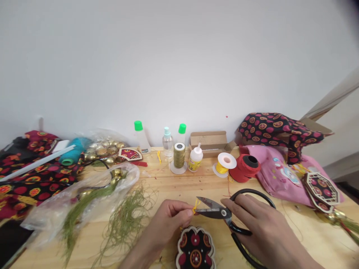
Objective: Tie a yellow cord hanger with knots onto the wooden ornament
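Observation:
My left hand (pixel 169 220) pinches a yellow cord (pixel 197 205) between thumb and fingertips, and a small loop of it stands up. Black-handled scissors (pixel 223 213) are gripped in my right hand (pixel 259 220). Their blades are spread, with the tips at the cord beside my left fingertips. Below the blades lies a flower-shaped ornament (pixel 195 247) with a pale wooden edge and dark patterned fabric. Its lower end runs out of view. A bit of yellow cord shows at its upper left.
Loose green threads (pixel 126 216) and a plastic bag (pixel 84 201) lie left. Behind stand a glue bottle (pixel 195 160), a gold thread spool (pixel 179 156), a yellow cord spool (pixel 223 164) and a red cone (pixel 244 170). At right, a pink cloth (pixel 276 175) bears another ornament (pixel 321 190).

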`<state>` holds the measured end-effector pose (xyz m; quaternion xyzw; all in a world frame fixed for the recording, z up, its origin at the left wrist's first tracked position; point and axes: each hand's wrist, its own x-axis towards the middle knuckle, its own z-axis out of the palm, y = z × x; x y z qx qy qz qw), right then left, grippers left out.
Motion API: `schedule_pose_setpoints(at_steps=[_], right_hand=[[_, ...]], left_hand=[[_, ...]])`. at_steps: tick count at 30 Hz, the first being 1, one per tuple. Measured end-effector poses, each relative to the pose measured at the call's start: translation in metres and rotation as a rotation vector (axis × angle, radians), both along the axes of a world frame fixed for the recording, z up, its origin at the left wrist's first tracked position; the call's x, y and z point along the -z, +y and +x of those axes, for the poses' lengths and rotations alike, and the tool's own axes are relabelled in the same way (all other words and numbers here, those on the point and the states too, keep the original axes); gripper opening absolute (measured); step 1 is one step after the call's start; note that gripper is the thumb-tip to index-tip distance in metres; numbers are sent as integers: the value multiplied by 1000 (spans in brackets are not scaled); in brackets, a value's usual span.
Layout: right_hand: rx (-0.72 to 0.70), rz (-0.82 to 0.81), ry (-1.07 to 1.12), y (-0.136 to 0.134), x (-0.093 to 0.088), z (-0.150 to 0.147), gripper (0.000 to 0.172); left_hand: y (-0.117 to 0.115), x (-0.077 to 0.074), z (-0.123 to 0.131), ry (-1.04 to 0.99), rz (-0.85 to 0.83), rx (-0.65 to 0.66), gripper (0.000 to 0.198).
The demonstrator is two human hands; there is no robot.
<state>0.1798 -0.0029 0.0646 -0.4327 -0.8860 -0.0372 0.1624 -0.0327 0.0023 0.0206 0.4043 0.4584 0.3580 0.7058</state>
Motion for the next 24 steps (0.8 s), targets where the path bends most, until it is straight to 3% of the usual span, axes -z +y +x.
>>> schedule_pose_setpoints(at_steps=[8,16,24], right_hand=[[-21,107,-85,-1,-4,0,31],[66,-219,319,-8,19,-5,27],[95,-279,496,-17,32,-15,26]], left_hand=[[2,-6,-2,157,134,128,29],[0,-10,1,101,93,56,24],[-1,-4,3,-39,74,37,29]])
